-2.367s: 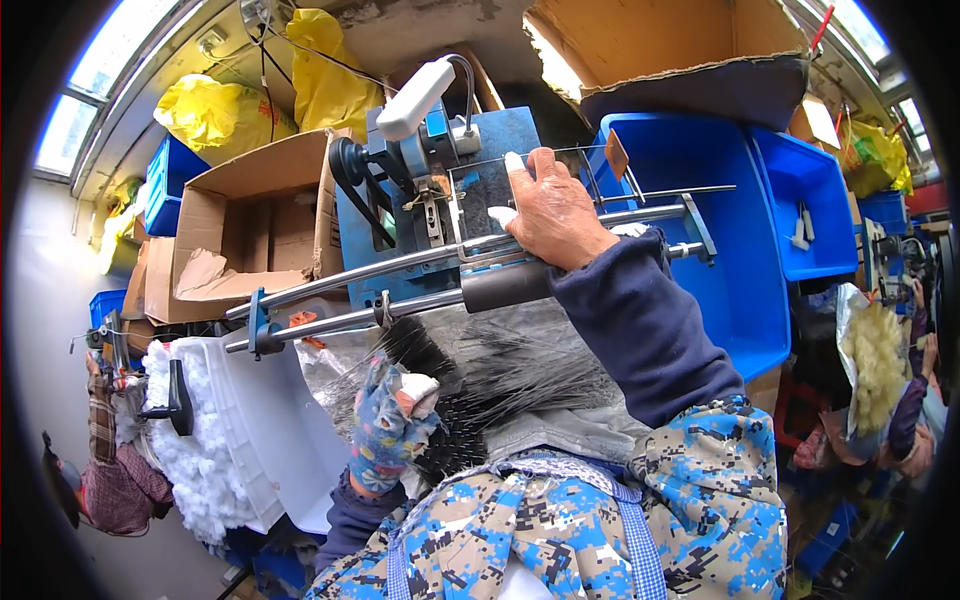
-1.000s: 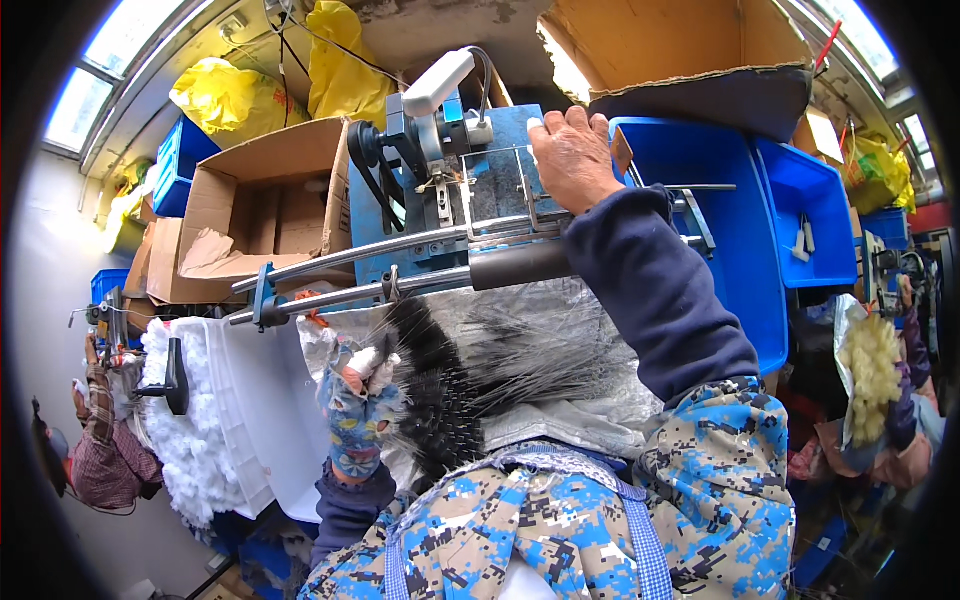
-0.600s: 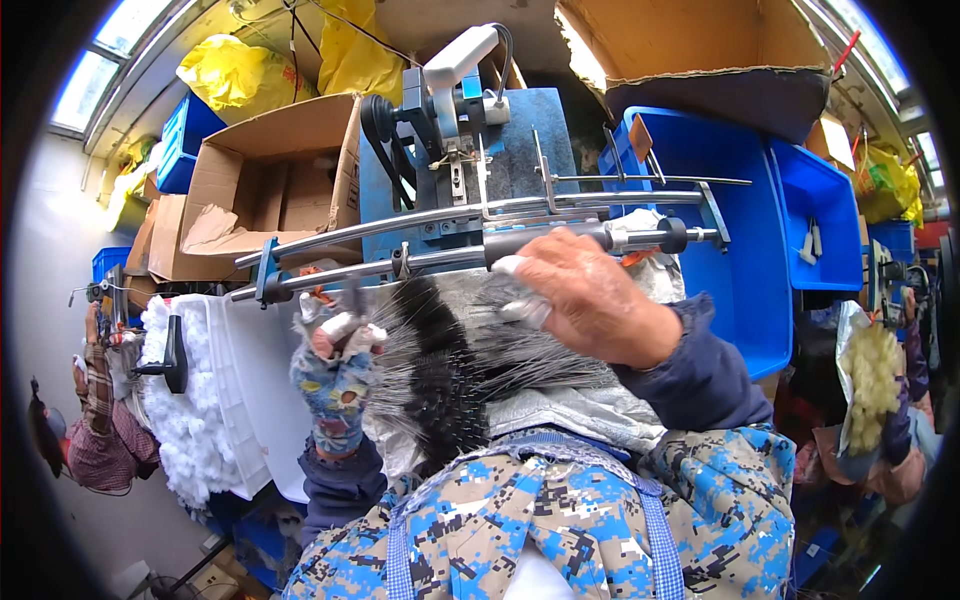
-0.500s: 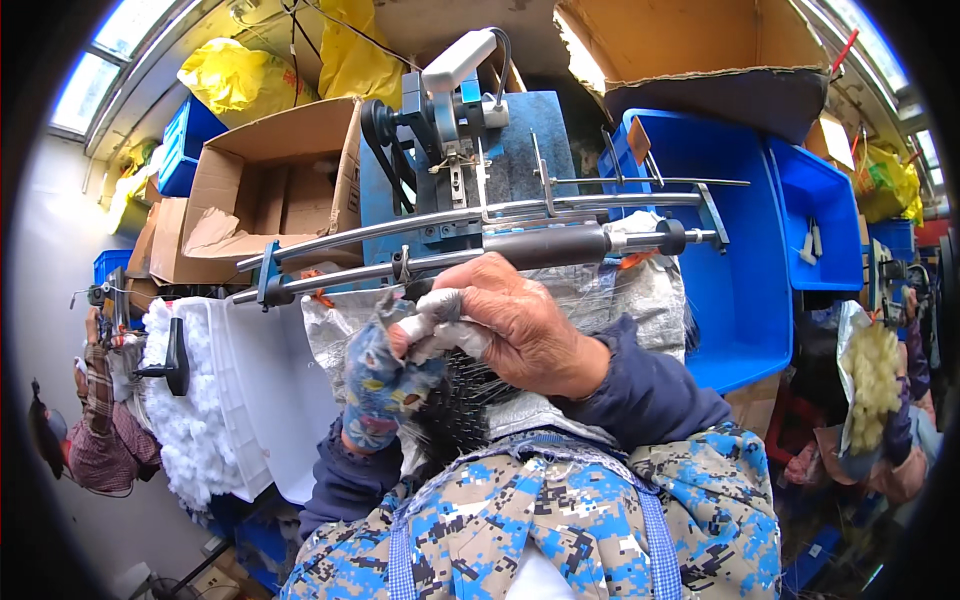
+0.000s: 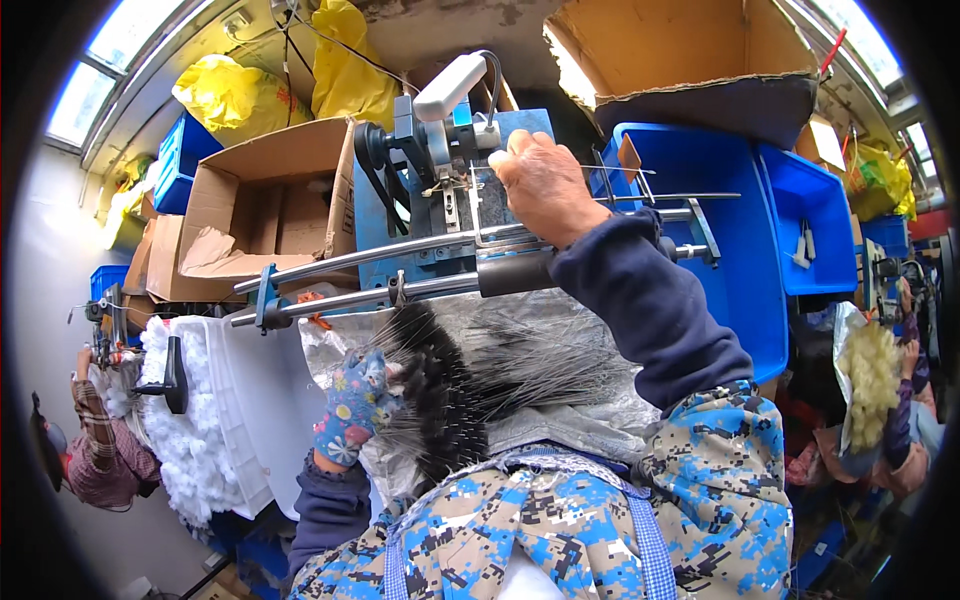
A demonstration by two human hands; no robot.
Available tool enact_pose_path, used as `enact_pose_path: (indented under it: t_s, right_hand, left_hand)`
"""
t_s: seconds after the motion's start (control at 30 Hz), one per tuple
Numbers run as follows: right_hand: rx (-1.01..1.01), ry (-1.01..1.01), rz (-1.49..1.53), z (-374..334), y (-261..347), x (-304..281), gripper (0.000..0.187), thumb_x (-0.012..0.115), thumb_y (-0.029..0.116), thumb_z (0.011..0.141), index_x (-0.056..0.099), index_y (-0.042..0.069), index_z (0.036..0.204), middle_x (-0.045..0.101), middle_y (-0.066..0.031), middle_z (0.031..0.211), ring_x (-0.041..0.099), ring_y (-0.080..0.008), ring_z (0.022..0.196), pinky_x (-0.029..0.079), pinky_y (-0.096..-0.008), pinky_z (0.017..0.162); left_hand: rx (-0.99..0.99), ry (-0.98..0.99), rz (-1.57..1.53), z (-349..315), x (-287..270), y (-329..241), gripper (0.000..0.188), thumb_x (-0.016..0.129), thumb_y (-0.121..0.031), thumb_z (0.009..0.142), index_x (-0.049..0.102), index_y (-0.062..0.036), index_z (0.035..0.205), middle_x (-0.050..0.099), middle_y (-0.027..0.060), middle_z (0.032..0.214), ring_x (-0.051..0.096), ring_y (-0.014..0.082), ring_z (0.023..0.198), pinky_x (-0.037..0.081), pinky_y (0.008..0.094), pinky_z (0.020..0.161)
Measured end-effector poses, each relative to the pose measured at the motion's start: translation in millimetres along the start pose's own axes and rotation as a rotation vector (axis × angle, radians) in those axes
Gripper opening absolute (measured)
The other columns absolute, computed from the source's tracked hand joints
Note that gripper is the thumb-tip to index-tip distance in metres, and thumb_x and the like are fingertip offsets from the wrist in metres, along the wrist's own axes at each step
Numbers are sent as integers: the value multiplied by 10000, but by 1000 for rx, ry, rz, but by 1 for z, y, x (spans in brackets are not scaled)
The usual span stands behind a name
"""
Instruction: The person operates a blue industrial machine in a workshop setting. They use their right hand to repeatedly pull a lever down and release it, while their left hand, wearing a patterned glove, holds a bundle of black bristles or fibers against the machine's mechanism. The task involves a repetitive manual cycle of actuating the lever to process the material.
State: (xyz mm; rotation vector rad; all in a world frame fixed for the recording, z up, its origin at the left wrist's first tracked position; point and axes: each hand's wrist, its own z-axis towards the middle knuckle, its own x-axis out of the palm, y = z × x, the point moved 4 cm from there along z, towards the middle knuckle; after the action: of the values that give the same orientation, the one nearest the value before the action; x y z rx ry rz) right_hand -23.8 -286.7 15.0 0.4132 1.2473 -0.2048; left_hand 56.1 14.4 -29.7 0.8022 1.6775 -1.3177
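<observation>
My left hand (image 5: 355, 405), in a blue flowered glove, is closed at the left edge of a bundle of black bristly pieces (image 5: 432, 385). Whatever its curled fingers hold is hidden. Many thin straight wires (image 5: 545, 365) fan out beside the bundle, on a silvery sheet (image 5: 610, 400) across my lap. Reaching forward, my bare right hand (image 5: 545, 185) is closed over the right side of the bench machine (image 5: 450, 190). Its fingers hide what they grip; a thin rod (image 5: 620, 170) shows to its right. Under that forearm runs a dark roller (image 5: 515, 272).
Two metal rails (image 5: 380, 250) cross in front of me. Left of the machine stands an open cardboard box (image 5: 270, 200), with a white bin (image 5: 275, 390) of white fluff (image 5: 185, 430) nearer. Blue bins (image 5: 740, 300) stand right. Other people (image 5: 110, 440) work at both sides.
My hands were together over my lap, fingers meeting. The right hand has moved forward and right onto the machine; the left has drawn back slightly, uncovering the black bundle and wires.
</observation>
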Motion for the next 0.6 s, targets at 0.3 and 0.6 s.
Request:
enact_pose_path:
  t_s: [0.3, 0.6]
  right_hand:
    - [101, 51, -178, 13, -11, 33, 139, 531, 122, 761, 618, 79, 860, 557, -127, 975, 550, -267, 924, 420, -408, 751]
    - [79, 25, -166, 13, -10, 39, 132, 520, 130, 761, 609, 98, 853, 593, -93, 903, 574, -258, 861, 422, -403, 722]
  left_hand:
    - [-151, -89, -172, 1, 9, 28, 190, 661, -89, 673, 618, -77, 858, 606, 111, 822, 578, 328, 779, 456, 399, 663]
    - [-42, -252, -121, -10, 0, 6, 223, 604, -49, 624, 609, -45, 847, 554, 131, 766, 546, 343, 689, 453, 398, 616]
